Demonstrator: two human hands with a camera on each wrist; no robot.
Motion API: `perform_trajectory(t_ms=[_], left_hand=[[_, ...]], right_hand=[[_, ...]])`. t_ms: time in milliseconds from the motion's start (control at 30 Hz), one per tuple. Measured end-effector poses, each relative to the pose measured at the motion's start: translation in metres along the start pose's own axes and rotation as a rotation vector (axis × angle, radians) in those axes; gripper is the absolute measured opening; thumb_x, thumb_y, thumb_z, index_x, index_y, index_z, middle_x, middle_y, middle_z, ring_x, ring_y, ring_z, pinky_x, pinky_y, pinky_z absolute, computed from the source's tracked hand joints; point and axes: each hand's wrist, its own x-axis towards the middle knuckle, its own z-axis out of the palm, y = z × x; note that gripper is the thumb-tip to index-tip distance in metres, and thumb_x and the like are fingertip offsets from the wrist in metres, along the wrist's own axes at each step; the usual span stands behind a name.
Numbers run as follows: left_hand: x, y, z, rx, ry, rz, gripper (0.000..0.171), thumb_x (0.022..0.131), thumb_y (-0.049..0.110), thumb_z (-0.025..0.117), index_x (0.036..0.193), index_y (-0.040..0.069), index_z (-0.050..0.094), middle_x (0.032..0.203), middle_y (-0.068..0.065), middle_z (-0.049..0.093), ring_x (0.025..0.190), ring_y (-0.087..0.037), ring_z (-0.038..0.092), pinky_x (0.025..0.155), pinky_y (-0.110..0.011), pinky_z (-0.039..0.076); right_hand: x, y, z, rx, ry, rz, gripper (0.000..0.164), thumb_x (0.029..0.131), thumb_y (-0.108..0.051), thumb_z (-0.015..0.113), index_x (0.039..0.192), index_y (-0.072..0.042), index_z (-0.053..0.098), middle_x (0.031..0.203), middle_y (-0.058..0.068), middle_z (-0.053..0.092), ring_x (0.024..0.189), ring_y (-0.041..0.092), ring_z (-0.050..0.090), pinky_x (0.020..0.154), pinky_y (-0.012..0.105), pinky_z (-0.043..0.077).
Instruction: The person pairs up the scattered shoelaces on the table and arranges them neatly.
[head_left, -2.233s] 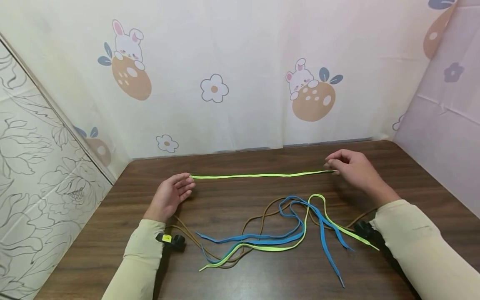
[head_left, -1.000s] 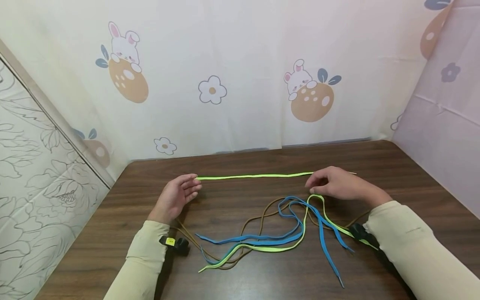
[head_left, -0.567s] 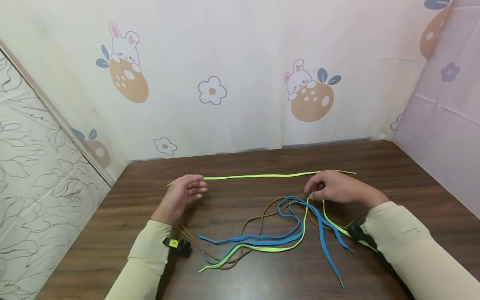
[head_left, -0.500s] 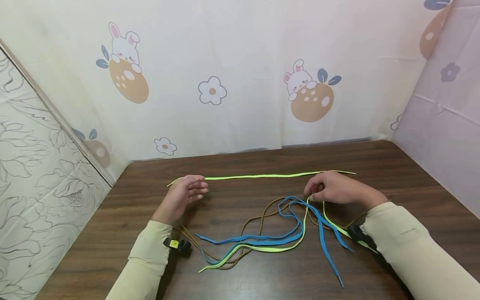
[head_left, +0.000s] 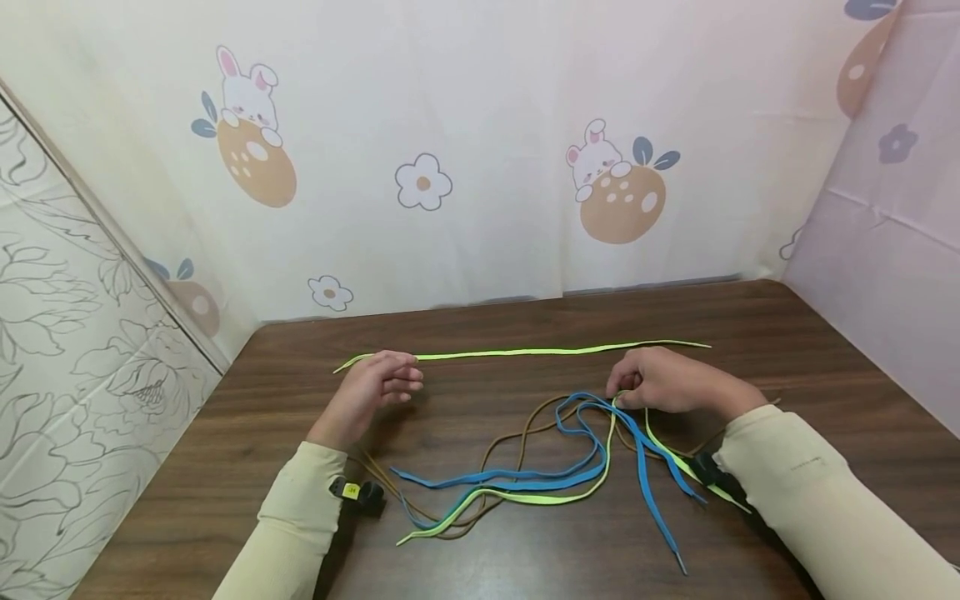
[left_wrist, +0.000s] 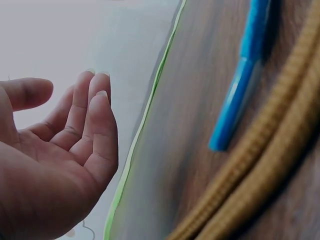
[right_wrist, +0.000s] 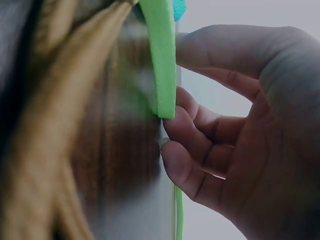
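One yellow-green shoelace (head_left: pixel 525 352) lies stretched nearly straight across the back of the table. My left hand (head_left: pixel 371 392) is just in front of its left part, fingers loosely bent; in the left wrist view that hand (left_wrist: pixel 65 135) holds nothing. My right hand (head_left: pixel 667 379) pinches a second yellow-green shoelace (head_left: pixel 551 500) at its far bend, between thumb and fingertips. The right wrist view has this lace (right_wrist: pixel 162 60) running down to the fingertips of the hand (right_wrist: pixel 235 120). Blue shoelaces (head_left: pixel 540 481) and brown shoelaces (head_left: pixel 510 435) lie tangled with it.
The dark wooden table (head_left: pixel 247 517) meets a patterned cloth (head_left: pixel 480 167) at its back edge. A small black camera (head_left: pixel 363 493) is strapped on the left wrist, another camera (head_left: pixel 712 471) on the right. Brown lace passes beneath both forearms.
My right hand has let go of the straight lace's right end, moved nearer and taken the second lace's bend. My left hand has let go of the left end and slid right.
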Motion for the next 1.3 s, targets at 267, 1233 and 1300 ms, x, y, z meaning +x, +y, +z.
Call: perform_trajectory(t_ms=[267,1233,1300], left_hand=[[-0.002,0.0,0.004,0.036,-0.027,0.008,0.04,0.106,0.023,0.05,0.13,-0.009,0.052,0.105,-0.012,0.07,0.091,-0.018,0.069,0.076,-0.029,0.056],[-0.002,0.0,0.006,0.044,-0.045,0.0,0.042,0.106,0.024,0.05,0.13,-0.01,0.051,0.103,-0.012,0.068,0.092,-0.02,0.068,0.077,-0.03,0.056],[-0.001,-0.001,0.006,0.046,-0.048,-0.002,0.042,0.106,0.024,0.05,0.13,-0.01,0.051,0.103,-0.012,0.068,0.092,-0.02,0.068,0.077,-0.03,0.056]], right_hand=[[0.001,0.0,0.003,-0.001,0.013,0.003,0.014,0.093,-0.011,0.071,0.085,-0.023,0.069,0.083,-0.006,0.059,0.073,0.015,0.054,0.063,0.032,0.047],[0.004,-0.023,-0.002,0.018,0.291,-0.015,0.007,0.098,-0.02,0.067,0.099,-0.013,0.066,0.084,-0.007,0.063,0.076,0.015,0.058,0.067,0.031,0.05],[0.003,-0.027,-0.004,0.028,0.316,-0.02,0.005,0.097,-0.018,0.069,0.098,-0.014,0.066,0.084,-0.007,0.063,0.076,0.016,0.058,0.067,0.031,0.049]])
